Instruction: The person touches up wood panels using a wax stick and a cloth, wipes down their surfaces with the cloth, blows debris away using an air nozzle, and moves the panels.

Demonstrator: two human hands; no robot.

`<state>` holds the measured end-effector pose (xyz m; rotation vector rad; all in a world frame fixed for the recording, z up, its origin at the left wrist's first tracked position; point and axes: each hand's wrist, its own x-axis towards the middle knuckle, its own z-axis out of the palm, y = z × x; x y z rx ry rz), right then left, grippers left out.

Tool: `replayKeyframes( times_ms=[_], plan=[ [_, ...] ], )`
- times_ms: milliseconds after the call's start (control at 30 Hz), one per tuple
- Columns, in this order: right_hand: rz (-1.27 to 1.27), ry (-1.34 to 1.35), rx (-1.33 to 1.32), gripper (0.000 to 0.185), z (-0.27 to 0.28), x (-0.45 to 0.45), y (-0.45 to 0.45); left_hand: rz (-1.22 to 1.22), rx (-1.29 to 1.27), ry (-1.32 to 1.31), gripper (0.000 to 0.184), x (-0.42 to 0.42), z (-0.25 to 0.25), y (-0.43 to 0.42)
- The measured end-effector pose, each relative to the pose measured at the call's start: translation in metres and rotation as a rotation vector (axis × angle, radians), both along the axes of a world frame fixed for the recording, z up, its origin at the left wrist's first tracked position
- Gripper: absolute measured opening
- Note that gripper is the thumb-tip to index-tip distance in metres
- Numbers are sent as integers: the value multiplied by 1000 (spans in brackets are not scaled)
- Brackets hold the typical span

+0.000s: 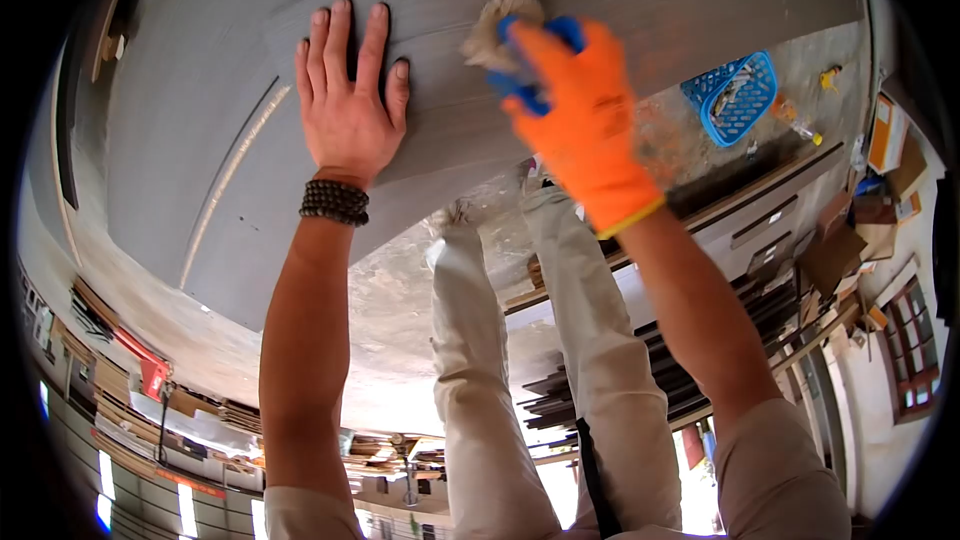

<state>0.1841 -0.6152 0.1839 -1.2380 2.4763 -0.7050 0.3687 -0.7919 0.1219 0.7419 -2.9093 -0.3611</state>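
My left hand lies flat and bare on a grey board, fingers stretched out and slightly spread. A dark beaded bracelet circles that wrist. An orange glove with blue on its fingers covers my right hand, which is closed round a beige shaggy wad. The wad touches the board's surface to the right of my left hand. Motion smears the glove a little, and its palm side is hidden.
Other grey boards lie at the left, one with a pale raw edge. On the floor at right are a blue plastic basket with small pieces inside, a small bottle and a yellow object. Stacked dark strips lie behind my legs.
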Motion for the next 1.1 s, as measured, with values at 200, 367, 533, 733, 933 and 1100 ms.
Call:
replayKeyframes(
  times_ms=[200, 367, 533, 733, 933, 1100],
  plan=[
    [46, 55, -8, 48, -30, 45, -88, 14, 34, 45, 58, -1, -1, -5],
    [-114, 31, -8, 44, -27, -19, -14, 45, 7, 16, 57, -6, 0, -3],
    [-116, 87, 197, 40, -16, -7, -55, 31, 2, -32, 57, -5, 3, -3],
    [17, 234, 15, 37, -21, 11, -21, 25, -26, 8, 57, -4, -3, -3],
    [-9, -26, 139, 38, -10, 65, -21, 17, -12, -13, 57, -4, -2, -2],
    [193, -52, 117, 52, -15, 40, -14, 6, -21, 15, 57, -5, -5, -4]
  ],
)
